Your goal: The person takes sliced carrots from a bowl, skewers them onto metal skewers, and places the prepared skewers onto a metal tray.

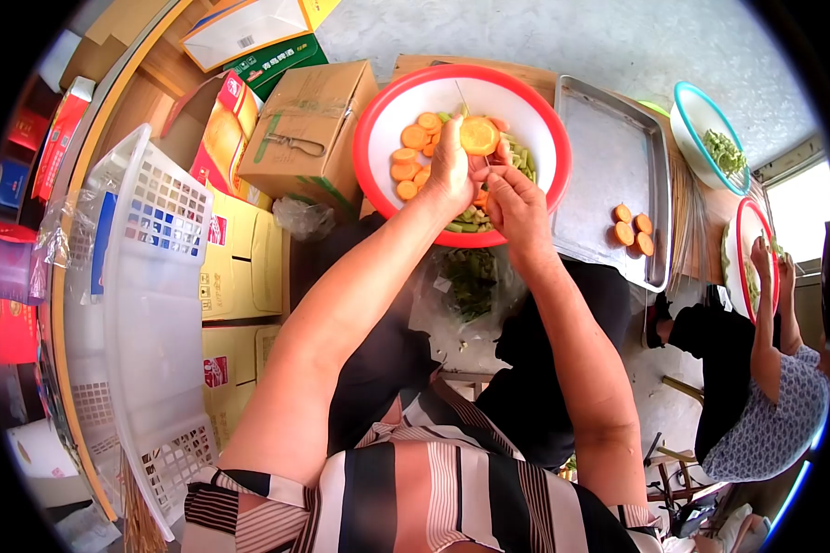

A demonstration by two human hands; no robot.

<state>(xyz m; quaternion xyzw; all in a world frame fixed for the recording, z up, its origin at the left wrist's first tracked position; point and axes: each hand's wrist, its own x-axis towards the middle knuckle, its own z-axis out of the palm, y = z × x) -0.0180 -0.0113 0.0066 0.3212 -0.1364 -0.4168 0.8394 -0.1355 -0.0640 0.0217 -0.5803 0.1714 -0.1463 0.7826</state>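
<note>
Both my hands are over a white basin with a red rim (371, 120). My left hand (449, 175) is closed on a round carrot slice (480, 135), holding it up by its edge. A thin stick (462, 97) rises behind the slice. My right hand (515, 195) pinches the lower end of a thin stick just below the slice; whether it is the same stick I cannot tell. Inside the basin, carrot slices (406, 171) lie at the left, and cut green vegetable pieces (470, 221) lie at the bottom and right, partly hidden by my hands.
A metal tray (604, 138) with several carrot pieces (633, 230) adjoins the basin. Thin sticks (687, 217) lie beyond it. A cardboard box (309, 120) carries a handled tool (295, 145). A white plastic crate (157, 304) stands left. Another person (770, 396) works at a red-rimmed basin (745, 207).
</note>
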